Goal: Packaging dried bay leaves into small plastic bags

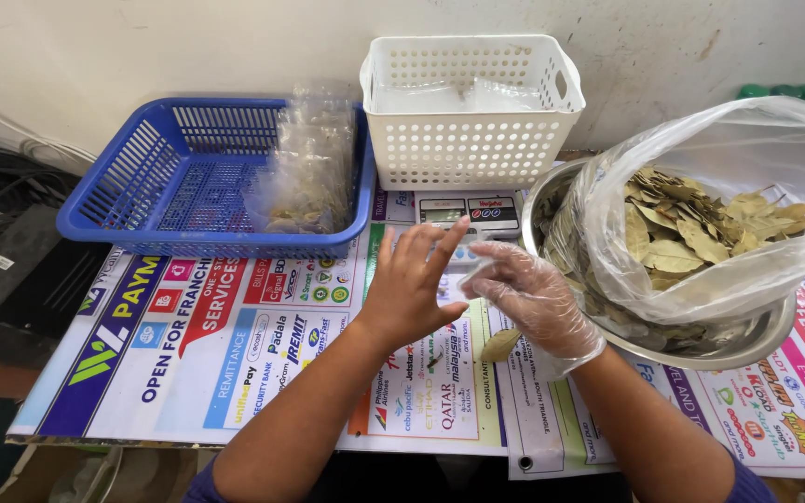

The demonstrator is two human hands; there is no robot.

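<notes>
My bare left hand and my right hand, which wears a thin clear glove, meet over the printed table cover in front of a small digital scale. Between their fingertips is a small clear plastic bag, pinched from both sides. The other fingers of my left hand stick up and apart. A single dried leaf lies on the cover just below my right wrist. To the right, a large clear bag of dried bay leaves sits open inside a metal bowl.
At the back left, a blue plastic basket holds several filled clear packets. A white perforated basket with clear bags stands behind the scale against the wall. Dark cables lie off the table's left.
</notes>
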